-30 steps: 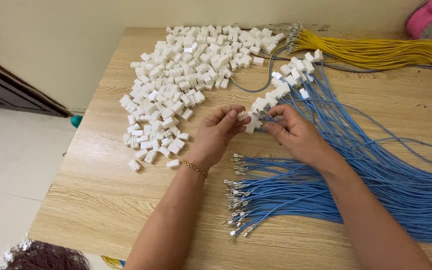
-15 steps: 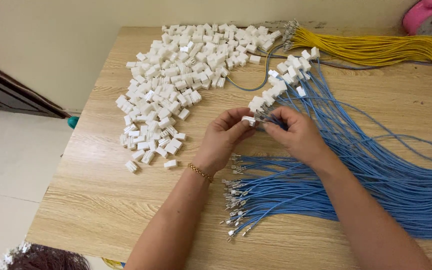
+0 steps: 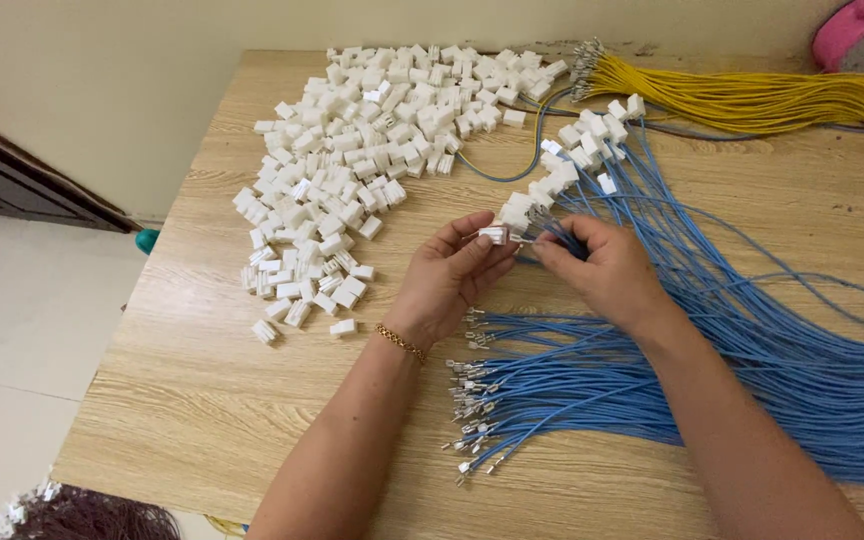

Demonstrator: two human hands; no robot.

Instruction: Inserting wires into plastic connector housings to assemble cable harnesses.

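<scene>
item, left hand (image 3: 449,278): thumb and forefinger pinched on a small white plastic connector housing (image 3: 493,235), held just above the table (image 3: 182,400) near its middle; the remaining fingers curl loosely beneath it. a thin gold bracelet (image 3: 400,342) sits on the wrist.

item, right hand (image 3: 604,268): fingertips (image 3: 544,244) closed on the end of a blue wire (image 3: 562,232), its tip brought up against the open side of the housing. whether the metal terminal is already inside the housing cannot be told; the fingers cover the join. the two hands nearly touch at the fingertips.

item, loose blue wires (image 3: 592,385): a broad fan lying below and to the right of the hands, each ending in a bare metal terminal (image 3: 467,385), the tips bunched just beside the left wrist. the strands run off past the right edge of the view.

item, fitted blue wires (image 3: 692,250): a second bundle beyond the right hand, each end already capped with a white housing (image 3: 582,150), the capped ends lying in a loose line towards the far side of the table.

item, pile of white housings (image 3: 362,160): a large loose heap spread over the far left part of the table, a few stragglers near the left hand.

item, yellow wires (image 3: 752,100): a bundle with metal terminals, lying along the far right edge, apart from the hands.

item, pink object (image 3: 862,35): far right corner, partly cut off, kind not clear.

item, table: pale wood-grain top, standing on a light tiled floor (image 3: 12,350).
</scene>
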